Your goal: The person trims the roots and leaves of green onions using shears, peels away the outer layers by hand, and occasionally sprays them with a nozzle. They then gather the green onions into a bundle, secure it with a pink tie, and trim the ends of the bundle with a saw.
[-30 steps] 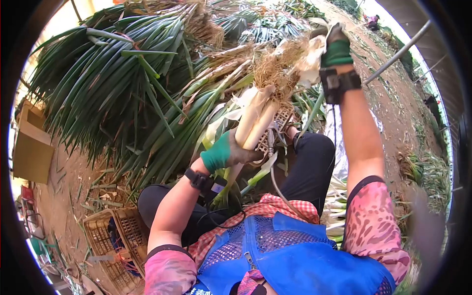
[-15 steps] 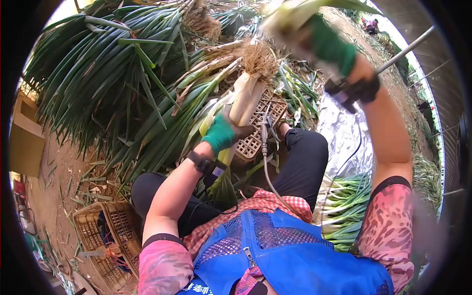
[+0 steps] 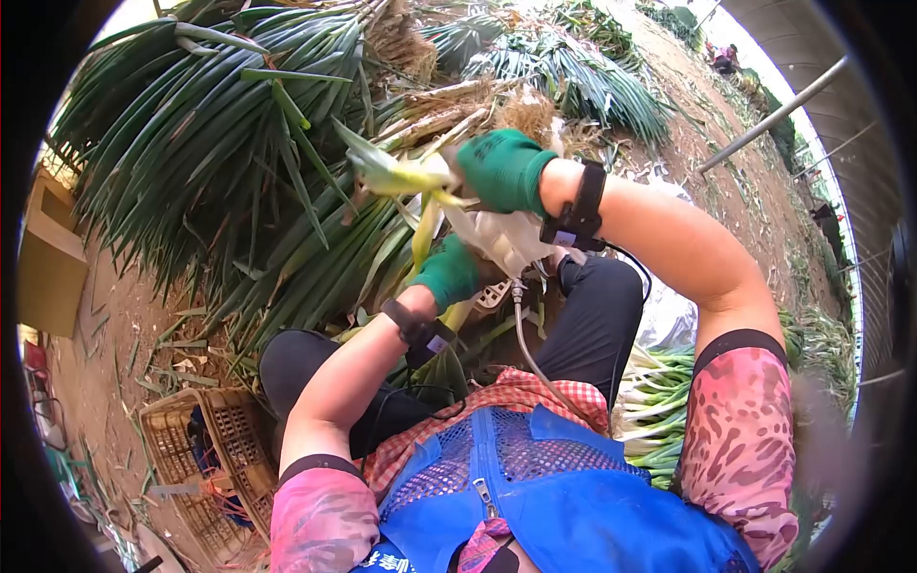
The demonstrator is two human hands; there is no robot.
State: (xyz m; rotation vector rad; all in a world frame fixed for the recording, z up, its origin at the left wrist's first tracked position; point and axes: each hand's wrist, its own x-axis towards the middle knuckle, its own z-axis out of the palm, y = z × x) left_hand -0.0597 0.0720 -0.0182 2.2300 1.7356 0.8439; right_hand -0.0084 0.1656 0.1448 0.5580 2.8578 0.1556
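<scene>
My left hand [image 3: 451, 271], in a green glove, is wrapped round thick white leek stalks [image 3: 499, 237] that point away from me, their brown roots [image 3: 527, 115] at the far end. Above them, my right hand [image 3: 501, 172], also gloved in green, is closed on a pale green outer leaf [image 3: 401, 178] sticking out to the left; its fingertips are partly hidden. A metal air nozzle on a hose [image 3: 519, 298] stands just below the stalks. The plastic crate [image 3: 493, 297] under them is mostly covered by my hands and the leeks.
A big heap of leeks [image 3: 220, 124] lies at the left, another pile [image 3: 583, 81] farther back. Trimmed leeks [image 3: 657, 401] lie beside my right knee. An openwork basket [image 3: 205, 458] stands at lower left, a cardboard box [image 3: 57, 258] beyond. A metal pole [image 3: 774, 115] slants at right.
My right hand has swung down and left from the upper right to the stalks, a leaf still in it. My left hand keeps its hold and has shifted slightly right.
</scene>
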